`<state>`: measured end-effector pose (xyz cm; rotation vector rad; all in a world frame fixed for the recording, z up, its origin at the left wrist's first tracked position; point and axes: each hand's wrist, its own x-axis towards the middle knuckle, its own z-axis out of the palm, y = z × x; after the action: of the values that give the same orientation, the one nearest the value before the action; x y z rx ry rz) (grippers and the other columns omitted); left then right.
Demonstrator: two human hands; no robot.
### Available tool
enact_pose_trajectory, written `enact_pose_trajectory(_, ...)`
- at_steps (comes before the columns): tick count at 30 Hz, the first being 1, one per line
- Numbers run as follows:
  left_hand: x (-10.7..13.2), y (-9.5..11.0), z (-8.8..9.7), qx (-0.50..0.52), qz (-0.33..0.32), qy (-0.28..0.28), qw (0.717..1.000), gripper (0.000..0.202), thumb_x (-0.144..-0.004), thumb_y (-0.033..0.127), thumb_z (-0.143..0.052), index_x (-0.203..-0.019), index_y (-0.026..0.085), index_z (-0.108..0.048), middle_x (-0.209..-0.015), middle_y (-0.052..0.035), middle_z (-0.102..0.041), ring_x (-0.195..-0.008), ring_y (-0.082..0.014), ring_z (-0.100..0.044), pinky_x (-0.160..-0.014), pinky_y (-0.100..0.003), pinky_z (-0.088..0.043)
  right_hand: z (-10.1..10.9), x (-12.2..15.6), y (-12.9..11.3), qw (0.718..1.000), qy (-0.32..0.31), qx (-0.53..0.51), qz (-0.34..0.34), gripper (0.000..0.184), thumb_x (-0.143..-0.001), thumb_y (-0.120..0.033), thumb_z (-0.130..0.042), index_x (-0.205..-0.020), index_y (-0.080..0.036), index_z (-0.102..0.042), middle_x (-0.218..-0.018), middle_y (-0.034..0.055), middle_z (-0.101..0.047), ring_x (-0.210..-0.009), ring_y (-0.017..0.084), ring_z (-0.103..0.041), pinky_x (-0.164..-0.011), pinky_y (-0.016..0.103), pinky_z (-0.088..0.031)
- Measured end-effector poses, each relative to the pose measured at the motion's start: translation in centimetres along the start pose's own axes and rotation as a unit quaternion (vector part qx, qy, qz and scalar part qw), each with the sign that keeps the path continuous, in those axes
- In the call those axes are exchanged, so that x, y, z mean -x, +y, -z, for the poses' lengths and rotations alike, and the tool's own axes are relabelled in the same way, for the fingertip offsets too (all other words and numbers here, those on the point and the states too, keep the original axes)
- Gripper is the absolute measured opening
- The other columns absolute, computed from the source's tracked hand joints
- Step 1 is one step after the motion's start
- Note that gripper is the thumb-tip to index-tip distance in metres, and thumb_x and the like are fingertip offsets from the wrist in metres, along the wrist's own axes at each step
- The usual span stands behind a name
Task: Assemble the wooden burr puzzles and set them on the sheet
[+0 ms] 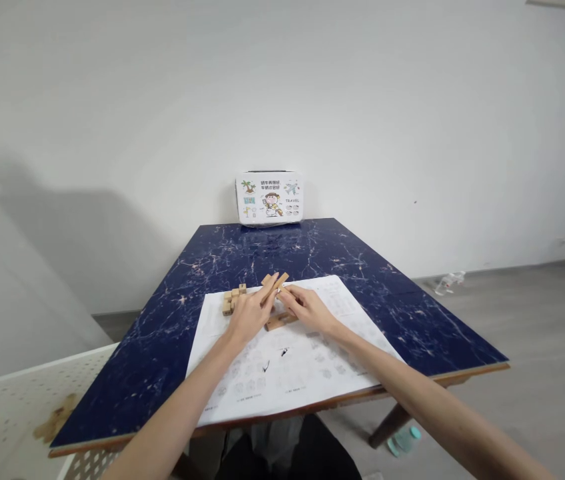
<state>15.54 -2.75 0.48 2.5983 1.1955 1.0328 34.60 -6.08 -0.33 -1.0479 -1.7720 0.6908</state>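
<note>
My left hand (pixel 248 312) and my right hand (pixel 306 308) meet over a white printed sheet (pixel 287 360) on a dark blue marbled table (pixel 162 347). Both pinch a small wooden stick piece (pixel 276 282) held tilted between their fingertips. A second wooden bar (pixel 280 321) lies flat on the sheet under my right hand. A cluster of small wooden blocks (pixel 233 299) sits at the sheet's far left corner, just left of my left hand.
A white illustrated box (pixel 269 198) stands at the table's far edge against the white wall. A white perforated surface (pixel 7 413) with a brown stain lies at the near left. A teal slipper (pixel 402 440) rests on the grey floor at the right.
</note>
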Motion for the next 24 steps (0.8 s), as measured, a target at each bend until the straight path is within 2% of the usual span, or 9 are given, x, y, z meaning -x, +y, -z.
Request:
enact_pose_trajectory(7, 0.1, 0.0, -0.1, -0.003, 0.002, 0.017, 1.000, 0.047, -0.107, 0.037, -0.044, -0.152, 0.023, -0.052, -0.092, -0.0060, -0.081, -0.058, -0.0134, -0.066, -0.068, -0.023, -0.047, -0.1, 0.1, -0.1, 1.000, 0.005, -0.005, 0.007, 0.045, -0.102, -0.058, -0.044, -0.079, -0.021, -0.057, -0.062, -0.0012, -0.053, -0.056, 0.014, -0.045, -0.056, 0.028, -0.035)
enact_pose_trajectory(13, 0.0, 0.1, 0.3, 0.006, -0.010, -0.001, 1.000, 0.047, -0.108, 0.038, -0.041, -0.153, 0.026, -0.049, -0.085, -0.0020, -0.080, -0.065, -0.0156, -0.070, -0.072, -0.025, -0.050, 0.2, -0.1, 0.0, 0.999, -0.016, -0.031, -0.004, 0.047, -0.102, -0.062, -0.044, -0.080, -0.021, -0.056, -0.063, -0.0019, -0.054, -0.056, 0.014, -0.045, -0.057, 0.028, -0.036)
enact_pose_trajectory(19, 0.1, -0.3, 0.3, -0.083, -0.030, 0.013, 0.996, 0.046, -0.106, 0.040, -0.044, -0.148, 0.023, -0.056, -0.087, -0.0068, -0.079, -0.061, -0.0172, -0.066, -0.065, -0.026, -0.047, 0.4, -0.1, -0.3, 0.996, -0.036, -0.081, -0.029, 0.049, -0.101, -0.064, -0.046, -0.077, -0.021, -0.053, -0.061, -0.0026, -0.054, -0.054, 0.013, -0.044, -0.058, 0.028, -0.036)
enact_pose_trajectory(22, 0.2, -0.3, 0.8, -0.071, -0.018, 0.018, 0.997, 0.057, -0.101, 0.041, -0.053, -0.155, 0.025, -0.044, -0.083, -0.0035, -0.077, -0.063, -0.0177, -0.066, -0.064, -0.027, -0.047, 0.6, -0.1, -0.2, 0.984, -0.045, -0.164, -0.045, 0.048, -0.099, -0.063, -0.051, -0.078, -0.020, -0.053, -0.059, -0.0040, -0.052, -0.052, 0.011, -0.039, -0.054, 0.026, -0.032)
enact_pose_trajectory(24, 0.3, -0.2, 1.0, -0.019, -0.006, 0.021, 1.000, 0.079, -0.093, 0.041, -0.065, -0.161, 0.027, -0.029, -0.097, -0.0033, -0.077, -0.067, -0.0164, -0.066, -0.065, -0.027, -0.049, 0.8, -0.2, 0.0, 0.964, -0.046, -0.253, -0.067, 0.044, -0.098, -0.060, -0.056, -0.080, -0.020, -0.054, -0.058, -0.0052, -0.049, -0.049, 0.009, -0.034, -0.051, 0.025, -0.026)
